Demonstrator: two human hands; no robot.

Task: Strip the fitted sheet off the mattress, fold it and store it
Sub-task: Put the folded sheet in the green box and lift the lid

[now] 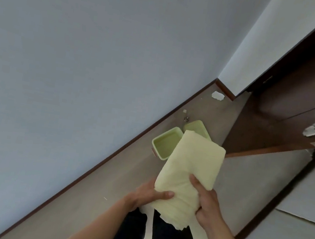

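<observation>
Bare floor [101, 182] runs along the wall [68, 64]; the bin [166, 142] sits open at 12 o'clock. Folded sheet [192, 166] hangs above it, left hand [150, 195] and right hand [208, 206] gripping its near end.

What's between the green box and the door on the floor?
In the head view, the folded sheet held by both hands overlaps that stretch; beyond it only bare floor separates the green box from the door.

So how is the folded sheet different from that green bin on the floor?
The folded sheet is soft pale yellow cloth, gripped in the air by the left hand and right hand; the green bin is a rigid, open box standing on the floor by the wall. The sheet looks larger here, being nearer. Both are light, yellowish-green tones.
</observation>
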